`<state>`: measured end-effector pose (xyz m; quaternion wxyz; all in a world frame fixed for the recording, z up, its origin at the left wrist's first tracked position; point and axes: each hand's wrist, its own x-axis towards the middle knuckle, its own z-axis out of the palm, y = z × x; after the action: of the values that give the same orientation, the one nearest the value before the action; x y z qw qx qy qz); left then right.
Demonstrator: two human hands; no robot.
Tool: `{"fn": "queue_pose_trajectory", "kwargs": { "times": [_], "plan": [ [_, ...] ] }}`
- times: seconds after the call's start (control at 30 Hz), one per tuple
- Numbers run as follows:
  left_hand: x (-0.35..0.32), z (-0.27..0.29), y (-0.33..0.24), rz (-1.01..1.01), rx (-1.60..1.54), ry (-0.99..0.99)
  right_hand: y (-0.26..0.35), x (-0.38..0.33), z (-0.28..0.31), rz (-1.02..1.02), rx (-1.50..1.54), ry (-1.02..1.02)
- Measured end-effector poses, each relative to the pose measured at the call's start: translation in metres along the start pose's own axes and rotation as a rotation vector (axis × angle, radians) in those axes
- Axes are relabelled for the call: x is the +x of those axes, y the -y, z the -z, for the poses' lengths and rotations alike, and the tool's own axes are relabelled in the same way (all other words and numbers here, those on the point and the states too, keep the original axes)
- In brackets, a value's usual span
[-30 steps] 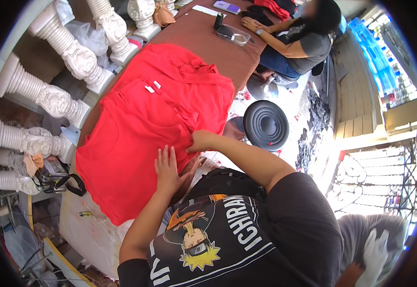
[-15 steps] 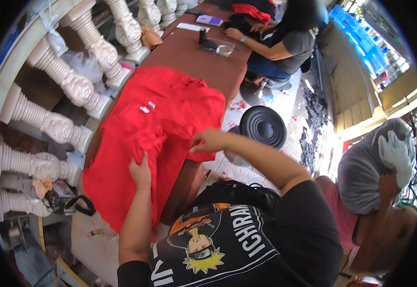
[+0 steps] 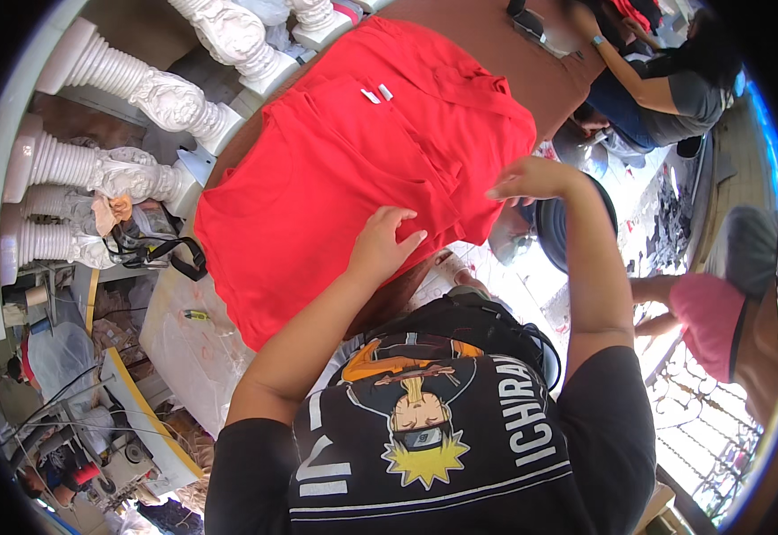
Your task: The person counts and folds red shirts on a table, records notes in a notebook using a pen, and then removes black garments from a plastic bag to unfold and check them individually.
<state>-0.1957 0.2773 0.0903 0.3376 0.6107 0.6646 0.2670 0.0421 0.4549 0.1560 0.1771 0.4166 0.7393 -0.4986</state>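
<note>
A bright red garment (image 3: 317, 205) with folds and two small white labels (image 3: 377, 94) lies spread over a brown-covered table, part of it hanging past the near edge. My left hand (image 3: 383, 246) hovers at its near side, thumb and fingers apart, with nothing in it. At the garment's right edge is my right hand (image 3: 536, 181), its fingers stretched out and pointing left. Nothing shows in that hand; whether the fingertips touch the cloth is hard to tell.
White carved balusters (image 3: 170, 102) line the left side. Beyond the table's right side, a person in a grey shirt (image 3: 696, 107) sits working on dark cloth. A black round stool (image 3: 576, 223) stands beside my right forearm. Another person in pink (image 3: 710, 321) is at far right.
My left hand has let go of the red cloth it was gripping and moved right, fingers now spread. My right hand has shifted along the garment's right edge. The head view has turned.
</note>
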Motion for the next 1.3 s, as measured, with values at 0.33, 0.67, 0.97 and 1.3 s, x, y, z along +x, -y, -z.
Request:
{"fn": "queue_pose_trajectory", "kwargs": {
  "times": [0.33, 0.67, 0.97, 1.3],
  "plan": [
    [0.013, -0.043, -0.009, 0.014, -0.008, -0.198, 0.040, 0.035, -0.090, 0.297, -0.336, -0.353],
    [0.011, 0.002, 0.008, 0.064, -0.384, -0.411, 0.014, 0.035, -0.109, -0.131, -0.442, -0.166],
    [-0.010, 0.041, -0.023, -0.280, -0.099, -0.469, 0.017, 0.043, -0.113, -0.176, -0.426, -0.206],
    [-0.013, -0.031, -0.002, -0.229, 0.204, -0.200, 0.012, 0.056, -0.095, -0.089, -0.436, 0.079]
  ]
}}
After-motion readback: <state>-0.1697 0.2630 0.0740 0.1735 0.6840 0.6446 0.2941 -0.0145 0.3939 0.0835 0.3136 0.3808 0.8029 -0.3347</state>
